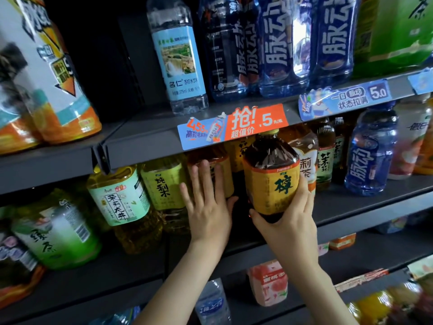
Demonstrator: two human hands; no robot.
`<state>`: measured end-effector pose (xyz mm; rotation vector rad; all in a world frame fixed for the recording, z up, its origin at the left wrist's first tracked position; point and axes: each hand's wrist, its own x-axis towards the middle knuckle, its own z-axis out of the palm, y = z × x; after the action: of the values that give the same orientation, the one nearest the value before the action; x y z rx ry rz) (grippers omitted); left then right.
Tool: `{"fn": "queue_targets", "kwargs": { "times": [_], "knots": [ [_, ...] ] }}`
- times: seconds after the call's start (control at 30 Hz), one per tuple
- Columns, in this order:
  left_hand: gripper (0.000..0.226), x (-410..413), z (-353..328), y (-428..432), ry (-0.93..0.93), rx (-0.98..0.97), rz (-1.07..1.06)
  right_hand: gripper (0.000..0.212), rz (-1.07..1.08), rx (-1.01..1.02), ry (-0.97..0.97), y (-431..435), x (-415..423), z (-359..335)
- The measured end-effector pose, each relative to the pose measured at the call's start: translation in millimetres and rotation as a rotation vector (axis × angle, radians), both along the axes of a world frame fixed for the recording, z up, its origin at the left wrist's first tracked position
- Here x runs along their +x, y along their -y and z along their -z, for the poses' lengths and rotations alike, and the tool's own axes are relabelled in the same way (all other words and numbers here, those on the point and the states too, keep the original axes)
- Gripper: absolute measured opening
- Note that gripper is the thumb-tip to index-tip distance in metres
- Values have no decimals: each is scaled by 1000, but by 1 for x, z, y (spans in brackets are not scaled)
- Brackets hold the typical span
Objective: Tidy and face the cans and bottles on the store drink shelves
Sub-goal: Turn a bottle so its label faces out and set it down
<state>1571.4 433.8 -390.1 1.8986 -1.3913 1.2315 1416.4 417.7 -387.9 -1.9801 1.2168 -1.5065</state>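
Right hand grips lower part of dark tea bottle, thumb and fingers curled round it, yellow label facing out, at front of middle shelf. Left hand flat, fingers straight and spread, against amber bottle just beside it.

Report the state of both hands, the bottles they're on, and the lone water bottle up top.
right hand, grips the brown tea bottle low on its body.
brown tea bottle, upright, label facing out.
left hand, open, straight fingers against the amber bottle.
amber bottle, upright, label partly hidden by the fingers.
water bottle, upright on the upper shelf, label facing out.
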Motion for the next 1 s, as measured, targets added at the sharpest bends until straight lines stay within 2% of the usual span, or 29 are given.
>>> {"fn": "queue_targets", "kwargs": {
  "times": [0.17,0.27,0.37,0.5,0.67,0.8,1.0],
  "knots": [
    [77,-29,3,-18,-57,86,83,101,-9,59,88,-8,-9,2],
    [77,-51,5,-21,-33,141,190,102,40,68,120,-11,-27,2],
    [76,-73,4,-7,-85,137,267,104,108,97,129,0,-55,3],
    [76,-105,0,25,-283,90,427,107,177,121,142,30,-92,0],
    [80,-140,-7,64,-659,-71,383,106,230,107,75,56,-122,2],
    [104,-159,-22,97,-981,-204,354,107,187,89,1,67,-128,3],
    [120,-165,-39,113,-1082,-259,266,102,176,13,1,72,-131,5]
  ]
}}
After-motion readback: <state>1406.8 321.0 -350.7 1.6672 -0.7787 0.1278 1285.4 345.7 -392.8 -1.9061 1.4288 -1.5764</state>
